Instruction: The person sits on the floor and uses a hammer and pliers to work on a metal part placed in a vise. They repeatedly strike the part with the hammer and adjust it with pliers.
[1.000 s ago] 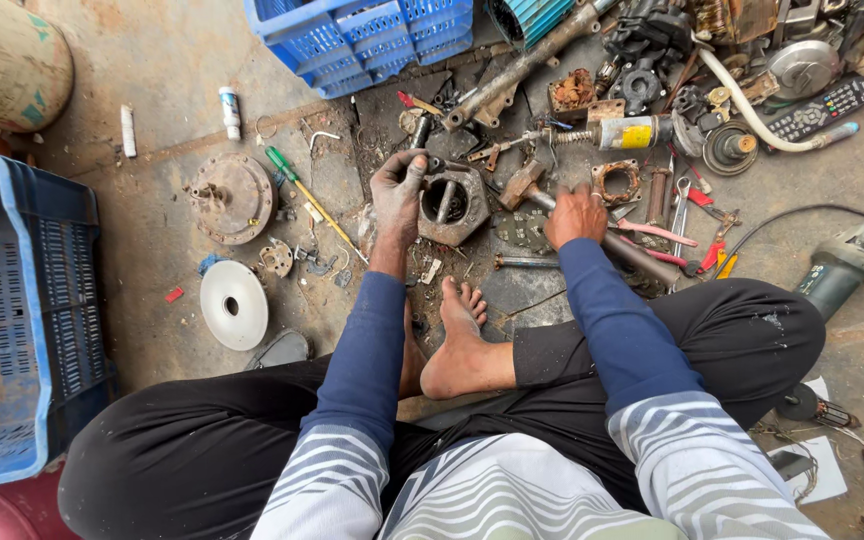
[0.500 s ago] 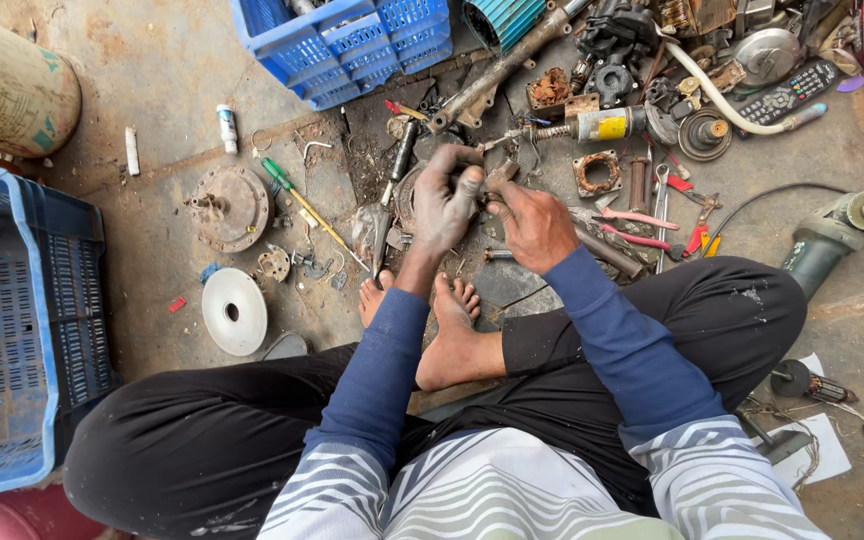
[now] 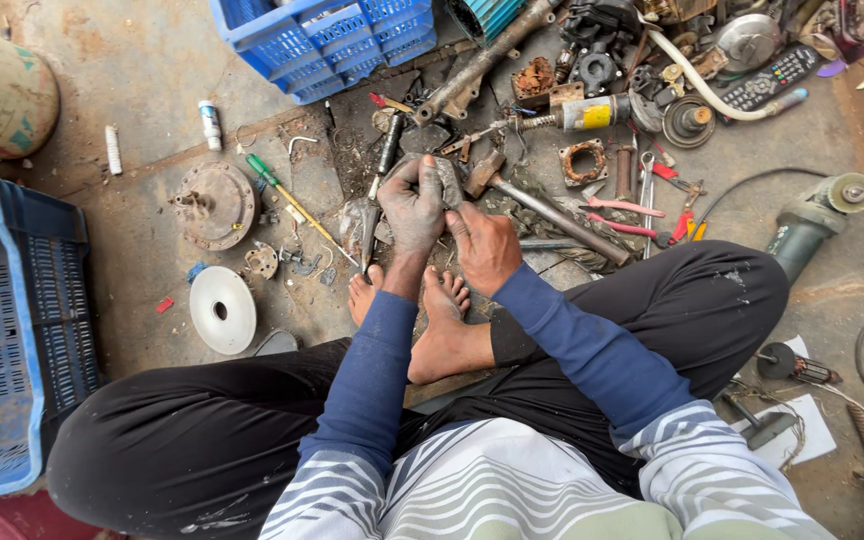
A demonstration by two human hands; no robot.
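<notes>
Gripping grey metal part (image 3: pixel 449 182) w/ left hand (image 3: pixel 412 205) fingers; right hand (image 3: pixel 485 248) fingers closed on it.

The left hand (image 3: pixel 412 205) and right hand (image 3: pixel 484 247) meet over a metal part (image 3: pixel 449 180), just beyond the bare feet (image 3: pixel 432 315). A hammer (image 3: pixel 537 205) lies right of them, pliers (image 3: pixel 620 215) farther right, and an angle grinder (image 3: pixel 812 220) near the right edge. Left of the hands lie a screwdriver (image 3: pixel 287 195), a round housing (image 3: pixel 214 205) and, nearer, a disc (image 3: pixel 222 308). One crate (image 3: pixel 2 330) stands at the left edge, another crate (image 3: pixel 322 35) at the far side.
</notes>
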